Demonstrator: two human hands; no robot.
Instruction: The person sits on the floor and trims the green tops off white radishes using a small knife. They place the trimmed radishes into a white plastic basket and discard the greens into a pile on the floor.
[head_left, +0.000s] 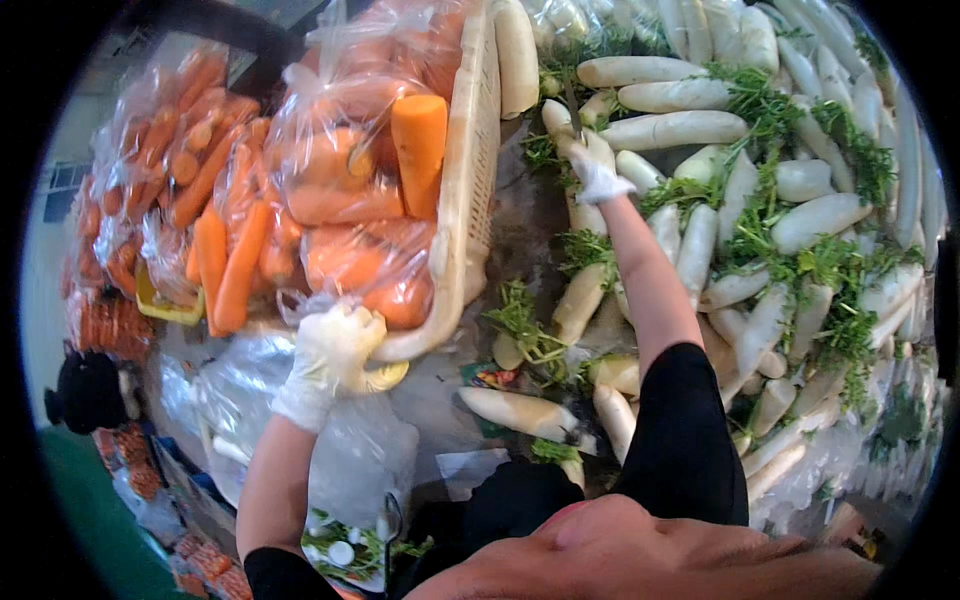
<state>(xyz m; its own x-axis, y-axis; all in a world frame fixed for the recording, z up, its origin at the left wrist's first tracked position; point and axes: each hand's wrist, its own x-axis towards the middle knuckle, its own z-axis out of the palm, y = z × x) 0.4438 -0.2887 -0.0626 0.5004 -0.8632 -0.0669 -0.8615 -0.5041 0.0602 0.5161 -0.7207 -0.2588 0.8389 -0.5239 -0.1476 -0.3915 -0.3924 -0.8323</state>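
Note:
My left hand (336, 352), in a white glove, is curled over the near rim of a cream plastic crate (461, 180). Crumpled clear plastic touches its fingers, and a round yellowish piece (387, 376) shows just beside it; what that is I cannot tell. Bagged carrots (345, 262) fill the crate, with one large bare carrot (420, 150) standing against its side. Farther off, my gloved right hand (591, 166) grips what looks like a knife (573, 101), its narrow dark blade pointing away from me. A white radish (556, 118) lies right by that hand's fingers.
Many white radishes (675, 130) with leafy greens (757, 105) are heaped on the right. Bags of carrots (142, 165) are piled at left around a yellow basket (180, 304). A loose radish (521, 414) and clear plastic sheeting (367, 442) lie near me. Another person's dark-haired head (90, 391) is at far left.

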